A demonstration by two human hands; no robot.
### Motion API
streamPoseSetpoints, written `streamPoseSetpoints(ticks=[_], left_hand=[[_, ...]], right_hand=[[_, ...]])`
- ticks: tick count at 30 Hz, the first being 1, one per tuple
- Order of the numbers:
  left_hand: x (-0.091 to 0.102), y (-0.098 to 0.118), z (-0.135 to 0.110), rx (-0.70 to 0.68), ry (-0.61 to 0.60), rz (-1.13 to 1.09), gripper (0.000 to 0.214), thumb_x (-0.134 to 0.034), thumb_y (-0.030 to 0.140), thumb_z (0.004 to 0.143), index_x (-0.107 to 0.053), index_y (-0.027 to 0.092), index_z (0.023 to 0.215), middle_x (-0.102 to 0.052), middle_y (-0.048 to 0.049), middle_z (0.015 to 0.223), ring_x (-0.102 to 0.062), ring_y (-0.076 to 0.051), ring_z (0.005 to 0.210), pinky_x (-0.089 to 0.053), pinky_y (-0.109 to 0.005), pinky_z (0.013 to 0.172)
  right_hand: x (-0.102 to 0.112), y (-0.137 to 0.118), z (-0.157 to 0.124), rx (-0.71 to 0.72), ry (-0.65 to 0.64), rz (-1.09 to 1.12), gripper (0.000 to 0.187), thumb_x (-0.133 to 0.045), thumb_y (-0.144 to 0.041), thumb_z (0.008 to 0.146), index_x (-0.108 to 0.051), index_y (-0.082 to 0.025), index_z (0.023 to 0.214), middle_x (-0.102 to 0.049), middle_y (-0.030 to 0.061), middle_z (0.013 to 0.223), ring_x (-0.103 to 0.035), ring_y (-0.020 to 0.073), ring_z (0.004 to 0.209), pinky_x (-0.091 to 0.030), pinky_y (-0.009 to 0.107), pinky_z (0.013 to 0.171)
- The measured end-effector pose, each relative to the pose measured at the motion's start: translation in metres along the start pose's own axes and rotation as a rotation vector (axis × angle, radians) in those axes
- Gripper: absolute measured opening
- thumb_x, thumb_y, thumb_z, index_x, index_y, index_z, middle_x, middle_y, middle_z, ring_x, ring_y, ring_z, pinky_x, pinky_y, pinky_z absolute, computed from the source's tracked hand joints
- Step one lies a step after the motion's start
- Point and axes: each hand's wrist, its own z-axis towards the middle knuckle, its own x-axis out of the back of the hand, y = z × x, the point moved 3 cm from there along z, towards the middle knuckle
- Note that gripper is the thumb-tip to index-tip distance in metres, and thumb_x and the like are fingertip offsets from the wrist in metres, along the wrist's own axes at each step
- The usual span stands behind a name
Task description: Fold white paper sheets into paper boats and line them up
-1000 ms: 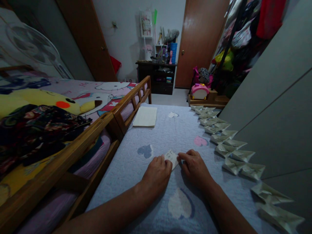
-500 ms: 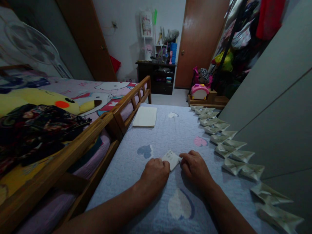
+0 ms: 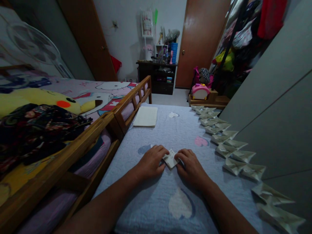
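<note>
Between my two hands, low over the light blue bedspread (image 3: 146, 208), is a small folded piece of paper (image 3: 171, 161), shaped like a diamond with one corner towards me. My left hand (image 3: 153, 162) has its fingertips and thumb on the paper's left corner. At the right corner, my right hand (image 3: 188, 164) pinches the paper between curled fingers and thumb. Faint marks show on its upper face. Along the right edge of the bed runs a double row of folded paper boats (image 3: 234, 165).
A stack of paper sheets (image 3: 145, 117) lies at the far left of the bedspread. A wooden bed rail (image 3: 114, 113) borders the left side, with a yellow plush toy (image 3: 48, 97) and dark patterned cloth (image 3: 41, 130) beyond. A grey cabinet panel (image 3: 275, 107) stands on the right.
My left hand has shifted up to the paper's left corner and its fingers have spread from a closed grip. My right hand has moved slightly inward, its thumb and fingers now at the right corner.
</note>
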Motion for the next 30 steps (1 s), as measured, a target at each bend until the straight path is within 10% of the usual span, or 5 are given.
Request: streamPoseSetpoints(ticks=[15,30], left_hand=[[-0.013,-0.006,0.007,-0.102,0.008,-0.098,0.01,-0.062,0.021,0.09,-0.073,0.019,0.089,-0.069,-0.0047,0.086,-0.061,-0.019,0.083,-0.045,-0.03,0.077],[-0.01,-0.006,0.007,0.224,0.054,-0.043,0.009,-0.064,0.025,0.087,-0.068,0.018,0.082,-0.062,-0.0054,0.094,-0.055,-0.022,0.095,-0.04,-0.035,0.085]], right_hand=[[-0.004,0.006,0.001,0.008,0.086,0.018,0.02,-0.062,-0.007,0.084,-0.071,-0.021,0.095,-0.06,0.0063,0.097,-0.052,0.0215,0.094,-0.043,0.036,0.085],[-0.007,0.011,0.011,-0.167,0.03,-0.02,0.013,-0.061,-0.016,0.091,-0.07,-0.019,0.083,-0.063,0.0049,0.088,-0.054,0.0202,0.088,-0.039,0.033,0.082]])
